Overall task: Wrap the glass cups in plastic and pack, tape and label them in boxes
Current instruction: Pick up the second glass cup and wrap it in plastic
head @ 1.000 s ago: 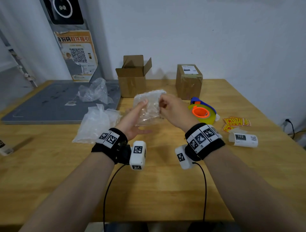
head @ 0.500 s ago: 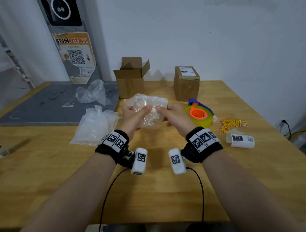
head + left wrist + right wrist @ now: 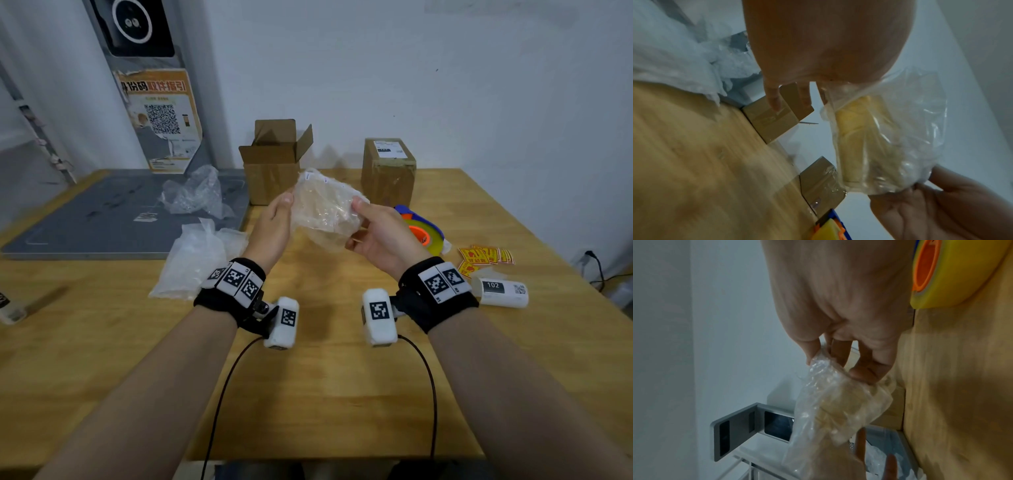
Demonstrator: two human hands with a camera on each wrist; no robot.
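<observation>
A glass cup wrapped in clear plastic (image 3: 325, 210) is held in the air above the wooden table (image 3: 325, 377), in front of the two boxes. My left hand (image 3: 274, 226) presses its palm against the bundle's left end, and the left wrist view shows its fingers (image 3: 772, 97) straight. My right hand (image 3: 376, 236) grips the right end from below; in the right wrist view its curled fingers (image 3: 867, 369) pinch the bunched plastic (image 3: 834, 402). The open cardboard box (image 3: 274, 164) stands just behind the bundle. A taped and labelled box (image 3: 388, 171) stands to its right.
An orange and yellow tape dispenser (image 3: 424, 233) lies right of my right hand. Yellow stickers (image 3: 483, 257) and a white label roll (image 3: 501, 291) lie further right. A pile of plastic bags (image 3: 198, 253) lies on the left, and another bag (image 3: 195, 195) rests on a grey mat (image 3: 85, 219).
The wrapped cup has risen and tilted, its left end now higher and closer to the open box. My right hand has turned palm up under it.
</observation>
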